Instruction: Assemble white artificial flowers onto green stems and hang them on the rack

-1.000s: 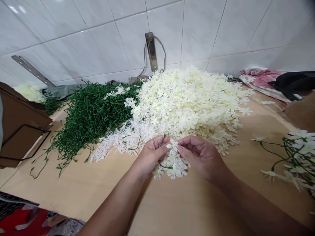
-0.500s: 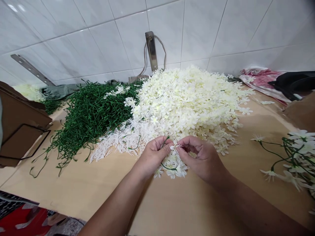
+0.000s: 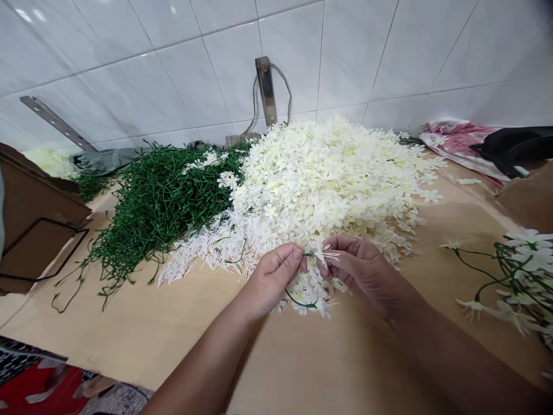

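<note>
My left hand [image 3: 280,274] is closed in a pinch on a green plastic flower stem [image 3: 308,254], whose tip points right. At that tip sits a white artificial flower [image 3: 320,253] with thin white stamens, pinched by the fingers of my right hand [image 3: 360,268]. Another branch of green stem [image 3: 298,301] curves out below my left hand and ends in a white blossom [image 3: 322,305]. Just beyond both hands lies a big heap of cream-white flower heads [image 3: 328,178]. White stamen pieces [image 3: 207,248] spread along its left front.
A tangle of green stems [image 3: 168,196] lies left of the flower heap. Assembled flower sprays [image 3: 522,276] rest at the right edge. A brown box [image 3: 38,225] stands at far left. Behind, a metal bracket [image 3: 265,89] rises against the tiled wall, and a black object [image 3: 518,147] lies on cloth.
My right hand has shifted slightly right and turned, and the flower now sits on the stem tip, stamens pointing right. The lower blossom has swung a little right.
</note>
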Demonstrator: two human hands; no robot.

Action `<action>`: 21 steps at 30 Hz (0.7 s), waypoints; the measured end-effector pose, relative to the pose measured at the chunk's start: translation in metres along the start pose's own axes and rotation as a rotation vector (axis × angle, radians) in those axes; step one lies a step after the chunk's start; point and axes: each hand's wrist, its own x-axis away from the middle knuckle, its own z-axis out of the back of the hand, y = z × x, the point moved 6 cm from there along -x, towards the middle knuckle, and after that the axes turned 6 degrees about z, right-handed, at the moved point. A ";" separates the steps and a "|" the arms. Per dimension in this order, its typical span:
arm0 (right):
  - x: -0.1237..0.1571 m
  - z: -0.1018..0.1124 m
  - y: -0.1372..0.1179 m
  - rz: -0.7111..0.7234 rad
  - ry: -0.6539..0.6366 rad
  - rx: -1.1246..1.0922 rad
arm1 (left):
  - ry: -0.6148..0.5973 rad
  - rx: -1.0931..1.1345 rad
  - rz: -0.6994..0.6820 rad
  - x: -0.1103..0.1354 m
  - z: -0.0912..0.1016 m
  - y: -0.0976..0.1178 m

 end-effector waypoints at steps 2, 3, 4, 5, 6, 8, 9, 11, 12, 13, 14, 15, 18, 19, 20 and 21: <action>0.001 -0.003 0.002 -0.064 -0.014 -0.078 | 0.002 -0.032 -0.004 -0.001 0.000 0.000; 0.002 -0.005 0.003 -0.091 -0.014 -0.104 | 0.002 -0.033 -0.003 -0.001 0.000 0.001; 0.003 -0.006 0.003 -0.114 -0.011 -0.127 | -0.001 -0.026 0.000 -0.001 0.000 0.001; 0.004 -0.007 0.004 -0.132 -0.002 -0.149 | -0.005 -0.010 0.005 -0.001 0.000 0.001; 0.004 -0.008 0.004 -0.145 0.013 -0.172 | -0.011 0.010 0.012 -0.001 -0.001 0.000; 0.005 -0.008 0.005 -0.161 0.040 -0.219 | -0.025 0.051 0.025 -0.001 -0.002 0.000; 0.005 -0.008 0.005 -0.165 0.047 -0.239 | -0.029 0.066 0.031 -0.001 -0.002 0.001; 0.004 -0.009 0.006 -0.165 0.047 -0.264 | -0.036 0.077 0.036 0.000 -0.002 0.001; 0.004 -0.010 0.006 -0.165 0.040 -0.271 | -0.040 0.075 0.037 0.000 -0.002 0.001; 0.004 -0.010 0.006 -0.165 0.034 -0.277 | -0.045 0.069 0.037 0.000 -0.002 0.000; 0.004 -0.011 0.006 -0.168 0.026 -0.286 | -0.052 0.063 0.036 0.000 -0.002 0.000; 0.004 -0.011 0.006 -0.171 0.016 -0.296 | -0.060 0.057 0.032 0.000 -0.002 0.000; 0.003 -0.013 0.008 -0.182 -0.015 -0.320 | -0.082 0.045 0.020 0.000 -0.002 -0.001; 0.003 -0.013 0.008 -0.179 -0.023 -0.322 | -0.088 0.043 0.017 0.000 -0.003 -0.001; 0.003 -0.013 0.008 -0.174 -0.029 -0.317 | -0.090 0.043 0.015 0.000 -0.003 -0.001; 0.003 -0.012 0.009 -0.166 -0.036 -0.303 | -0.091 0.044 0.014 -0.001 -0.004 -0.001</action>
